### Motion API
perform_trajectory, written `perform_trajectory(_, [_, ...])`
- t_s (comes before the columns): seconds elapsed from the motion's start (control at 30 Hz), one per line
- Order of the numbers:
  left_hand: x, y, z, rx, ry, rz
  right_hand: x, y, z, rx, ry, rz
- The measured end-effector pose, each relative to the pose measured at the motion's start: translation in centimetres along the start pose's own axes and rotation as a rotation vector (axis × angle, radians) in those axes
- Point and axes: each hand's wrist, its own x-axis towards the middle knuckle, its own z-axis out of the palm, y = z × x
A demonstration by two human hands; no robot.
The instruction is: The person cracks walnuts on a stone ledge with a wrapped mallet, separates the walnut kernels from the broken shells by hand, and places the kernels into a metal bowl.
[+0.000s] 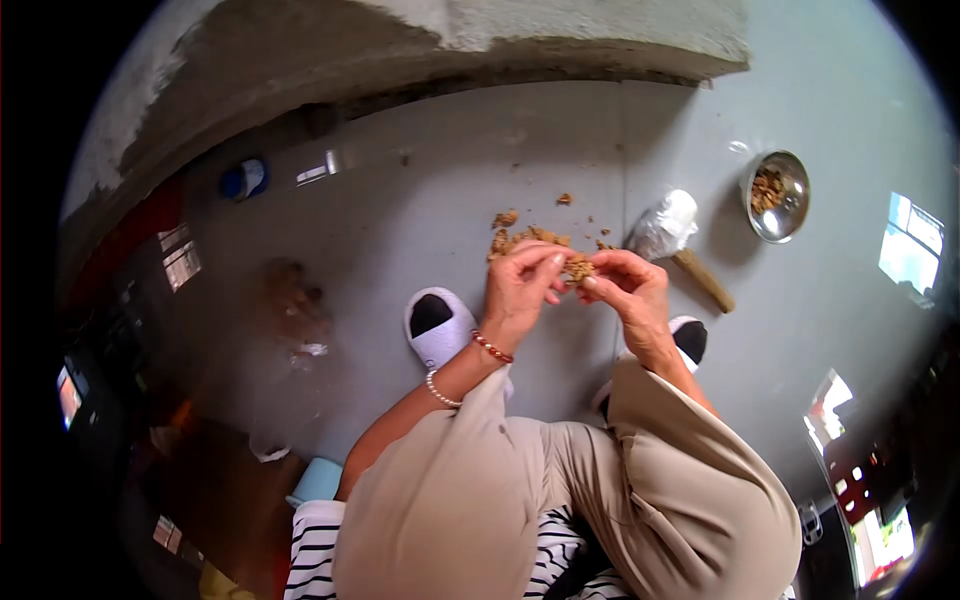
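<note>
Beige trousers are covering a seated person's lap, nearest the viewer. Beyond the knees, both hands are meeting above a smooth grey floor. The right hand is pinching a brown, crumbly nut piece between thumb and fingers. The left hand is curling its fingers against the piece's other side; whether they are gripping it, one cannot tell. Red beads and white beads are circling the left wrist and forearm. Nut bits are lying scattered just beyond the hands. To their right, a mallet is resting on the floor, its head wrapped in something whitish. Farther right, a metal bowl is holding more nuts. Pale slippers are showing on both feet, with dark toes peeking out.
</note>
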Motion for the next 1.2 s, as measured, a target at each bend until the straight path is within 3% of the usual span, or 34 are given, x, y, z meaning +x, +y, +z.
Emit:
perform_trajectory(0.13, [0.0, 0.4, 0.0, -0.023, -0.066, -0.006, -0.1, -0.4, 0.3, -0.083, 0.0, -0.038])
perform_trajectory(0.23, [-0.3, 0.8, -0.1, -0.168, -0.179, -0.151, 0.0, -0.3, 0.4, -0.116, -0.034, -0.127])
perform_trajectory(0.77, [-0.3, 0.0, -1.3, -0.512, -0.284, -0.419, -0.5, -1.6, 0.8, -0.238, -0.099, -0.131])
perform_trajectory(1.2, [-0.2, -0.1, -0.5, -0.306, -0.214, -0.238, -1.1, -1.7, 1.4, -0.277, 0.0, -0.02])
